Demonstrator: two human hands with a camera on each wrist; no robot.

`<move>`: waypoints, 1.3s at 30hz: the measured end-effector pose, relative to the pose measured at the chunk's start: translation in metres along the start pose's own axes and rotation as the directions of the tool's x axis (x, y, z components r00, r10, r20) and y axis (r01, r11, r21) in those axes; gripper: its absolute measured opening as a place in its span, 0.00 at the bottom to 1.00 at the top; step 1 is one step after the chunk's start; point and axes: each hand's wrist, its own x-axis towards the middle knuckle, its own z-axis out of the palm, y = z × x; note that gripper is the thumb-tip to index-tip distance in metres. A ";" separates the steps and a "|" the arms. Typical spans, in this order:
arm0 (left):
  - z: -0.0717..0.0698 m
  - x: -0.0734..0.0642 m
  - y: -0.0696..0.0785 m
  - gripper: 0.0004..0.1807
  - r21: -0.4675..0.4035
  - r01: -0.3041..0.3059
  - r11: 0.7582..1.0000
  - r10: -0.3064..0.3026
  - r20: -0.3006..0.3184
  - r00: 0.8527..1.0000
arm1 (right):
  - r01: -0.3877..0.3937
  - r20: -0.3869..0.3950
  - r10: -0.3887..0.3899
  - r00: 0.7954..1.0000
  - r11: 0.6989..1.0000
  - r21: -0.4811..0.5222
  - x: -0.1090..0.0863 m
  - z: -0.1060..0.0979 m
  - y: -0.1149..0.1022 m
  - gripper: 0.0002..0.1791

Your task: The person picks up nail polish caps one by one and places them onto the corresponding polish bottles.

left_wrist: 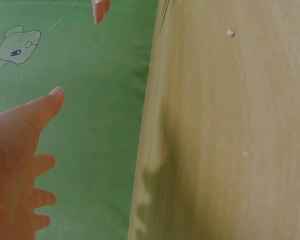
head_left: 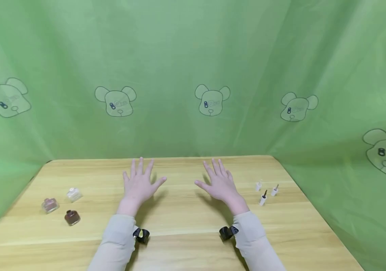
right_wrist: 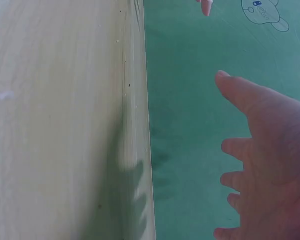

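My left hand (head_left: 139,185) is held above the wooden table (head_left: 179,214) with fingers spread, and nothing is in it. Opposite it, my right hand (head_left: 220,184) also has its fingers spread and holds nothing. Left of the left hand stand three capless nail polish bottles: a clear one (head_left: 74,194), a pink one (head_left: 50,205) and a dark red-brown one (head_left: 72,217). To the right of the right hand, three white nail polish caps stand with their brushes up: a pale-brushed cap (head_left: 258,186), a dark-brushed cap (head_left: 263,198) and a pinkish-brushed cap (head_left: 274,191).
A green curtain (head_left: 165,75) with bear-head drawings hangs behind the table and along its sides. Black wrist cameras (head_left: 142,235) are strapped at both sleeves. Small pale specks (left_wrist: 230,32) lie on the table in the left wrist view.
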 end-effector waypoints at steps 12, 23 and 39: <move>-0.005 0.002 0.003 0.45 -0.006 -0.021 1.000 0.021 -0.074 0.997 | 0.001 -0.064 -0.002 0.998 1.000 -0.018 -0.001 -0.007 -0.004 0.45; -0.010 -0.001 0.005 0.30 -0.015 -0.118 0.993 0.108 -0.306 0.946 | 0.005 -0.273 0.003 0.962 1.000 0.030 -0.001 -0.017 -0.010 0.31; -0.028 -0.019 0.006 0.18 -0.033 -0.198 0.980 0.148 -0.546 0.824 | 0.128 -0.562 -0.023 0.827 0.981 0.149 -0.024 -0.043 0.002 0.22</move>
